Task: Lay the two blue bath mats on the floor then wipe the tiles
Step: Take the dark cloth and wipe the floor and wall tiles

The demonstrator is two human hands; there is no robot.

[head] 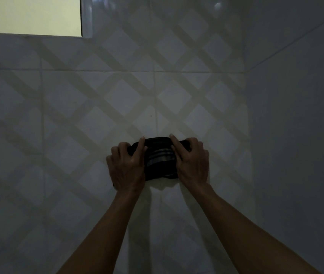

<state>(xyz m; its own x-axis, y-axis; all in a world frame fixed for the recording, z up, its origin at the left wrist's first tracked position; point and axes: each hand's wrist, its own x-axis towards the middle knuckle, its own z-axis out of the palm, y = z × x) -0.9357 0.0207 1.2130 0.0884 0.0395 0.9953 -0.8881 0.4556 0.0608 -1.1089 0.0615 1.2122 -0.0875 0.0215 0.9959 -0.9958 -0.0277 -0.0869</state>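
Against the tiled wall (97,107), head view: both hands press a dark folded cloth (160,159) flat onto the tiles, right over a vertical grout line, well clear of the corner where the side wall (295,115) meets on the right. Pale striped band shows on the cloth between the hands; rest of it reads black in the dim light.

Left hand (126,165) covers the cloth's left end, fingers curled partway over its top edge, thumb laid on the face. Right hand (193,161) mirrors it on the right end, fingers spread and bent over the upper edge. Both closed loosely onto the cloth, more pinning than gripping. Both forearms reach up and forward from the bottom edge, roughly straight, wrists bent back a little so the palms bear on the wall.

Handling, my guess: cloth is soft, light, limp, will bunch or unfold if held at one end only; two-palm hold on the ends with the fold kept shut looks right. Glossy tiles are probably slick, so it should slide easily under pressure.

Blue bath mats: not in view, floor not in view either, so cannot tell if they are laid. Step looks like the tile wiping. Yellow-lit opening (30,14) at the wall's top left corner.
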